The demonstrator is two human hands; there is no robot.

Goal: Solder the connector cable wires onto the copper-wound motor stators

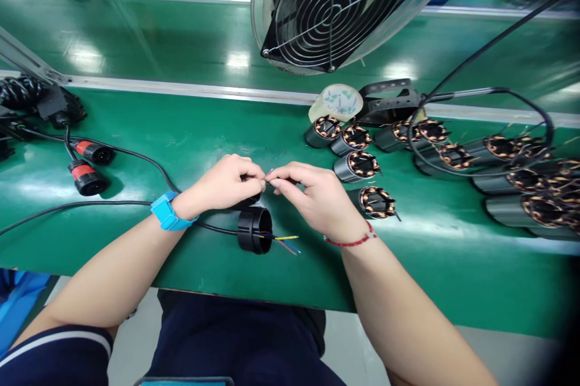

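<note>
Head view shows your two hands close together over the green tabletop [299, 280]. Your left hand [224, 183] is curled, with its thumb and finger pinched on thin wire ends [269, 174]. A dark cap [254, 199] peeks out under it, mostly hidden. Your right hand [317, 199] has its thumb and first finger pinched on the same spot, so the wire ends sit between your fingertips. Nearer to you, a black round cup [247, 230] lies on its side. A black cable [220, 228] goes in its left end, and yellow, blue and red wires [286, 240] poke out its right end. Metal rings with copper coils [356, 167] lie to the right, by a tape roll [335, 103]. Two plugs with red bands [86, 179] lie far left.
</note>
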